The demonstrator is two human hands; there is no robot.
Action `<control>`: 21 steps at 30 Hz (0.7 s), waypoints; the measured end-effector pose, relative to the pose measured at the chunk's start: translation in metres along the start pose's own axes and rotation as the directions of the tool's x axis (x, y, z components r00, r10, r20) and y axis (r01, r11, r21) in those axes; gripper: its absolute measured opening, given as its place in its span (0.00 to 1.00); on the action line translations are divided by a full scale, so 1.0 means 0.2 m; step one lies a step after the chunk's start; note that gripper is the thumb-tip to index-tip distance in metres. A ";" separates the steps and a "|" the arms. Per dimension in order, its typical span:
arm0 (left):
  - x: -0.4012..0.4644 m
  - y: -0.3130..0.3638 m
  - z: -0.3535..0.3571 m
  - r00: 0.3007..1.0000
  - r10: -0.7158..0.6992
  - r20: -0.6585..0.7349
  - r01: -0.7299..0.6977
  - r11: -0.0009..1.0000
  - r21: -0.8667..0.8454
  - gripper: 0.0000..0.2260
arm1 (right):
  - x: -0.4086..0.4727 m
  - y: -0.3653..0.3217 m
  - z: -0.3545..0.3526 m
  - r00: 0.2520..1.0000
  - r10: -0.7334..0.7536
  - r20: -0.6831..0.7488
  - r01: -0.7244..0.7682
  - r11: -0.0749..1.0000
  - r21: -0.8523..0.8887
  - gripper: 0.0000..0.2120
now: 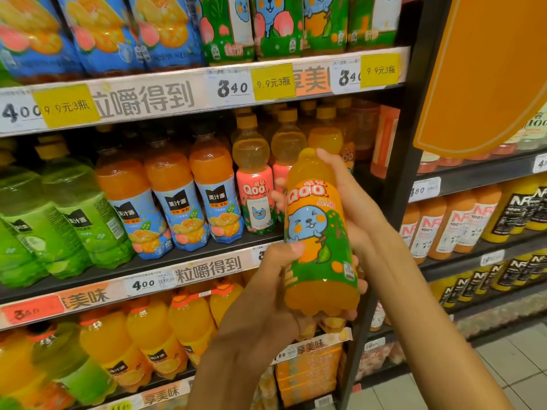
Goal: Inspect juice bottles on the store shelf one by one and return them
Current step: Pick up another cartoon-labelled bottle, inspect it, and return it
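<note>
We see one orange Qoo bottle (321, 232) held up in front of a store shelf (189, 261), nearly upright and leaning slightly, its label with a blue cartoon animal facing us. Two hands hold it. Our left hand (266, 297) grips the lower part from the left, thumb (291, 250) pressed on the label and fingers curled round under the base. Our right hand (352, 208) wraps the upper half from behind, one fingertip by the cap end at the top and other fingertips showing past the bottle's left edge.

On the shelf behind, at the level of the held bottle, we count in the front row two green bottles (53, 220) at the left, then three orange bottles with blue labels (174, 202), then two pink-labelled Qoo bottles (256, 190), the second partly hidden by the held one. More bottles stand behind them; we cannot count those.

The shelf above carries three blue-labelled packs and four green-labelled Qoo bottles, cut off at the top. Three yellow price tags (273, 81) hang on its edge. Below, more orange and green bottles are partly hidden by our arms. To the right, a second shelf unit (473, 176) holds rows of NFC juice bottles (453, 229), too many and too blurred to count
</note>
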State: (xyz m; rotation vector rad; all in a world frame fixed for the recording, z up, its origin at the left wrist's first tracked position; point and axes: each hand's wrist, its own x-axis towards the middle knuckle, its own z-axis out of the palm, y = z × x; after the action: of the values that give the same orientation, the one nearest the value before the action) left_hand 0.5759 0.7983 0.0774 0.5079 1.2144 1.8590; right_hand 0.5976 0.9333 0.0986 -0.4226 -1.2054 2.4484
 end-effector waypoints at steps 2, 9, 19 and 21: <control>0.00 -0.02 -0.05 0.992 -0.078 0.098 0.085 0.994 -0.063 0.10 | -0.02 -0.02 0.02 1.000 -0.004 0.009 0.004 0.999 -0.042 0.26; 0.01 -0.09 -0.16 0.974 -0.056 0.219 -0.010 0.957 0.289 0.27 | -0.06 -0.03 0.03 0.977 -0.207 0.055 0.211 0.975 -0.068 0.30; 0.12 -0.15 -0.17 0.943 0.243 0.228 -0.323 0.836 0.444 0.20 | -0.12 0.02 0.00 0.838 -0.540 0.079 0.506 0.715 -0.483 0.20; 0.15 -0.17 -0.17 0.928 0.313 0.203 -0.372 0.813 0.447 0.24 | -0.14 0.03 -0.01 0.813 -0.563 0.149 0.551 0.659 -0.512 0.22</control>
State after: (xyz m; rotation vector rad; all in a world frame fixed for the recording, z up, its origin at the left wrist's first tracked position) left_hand 0.5486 0.8106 0.0284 1.1681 1.5881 1.7705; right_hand 0.6220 0.9188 0.0951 -0.1726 -1.7079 1.5535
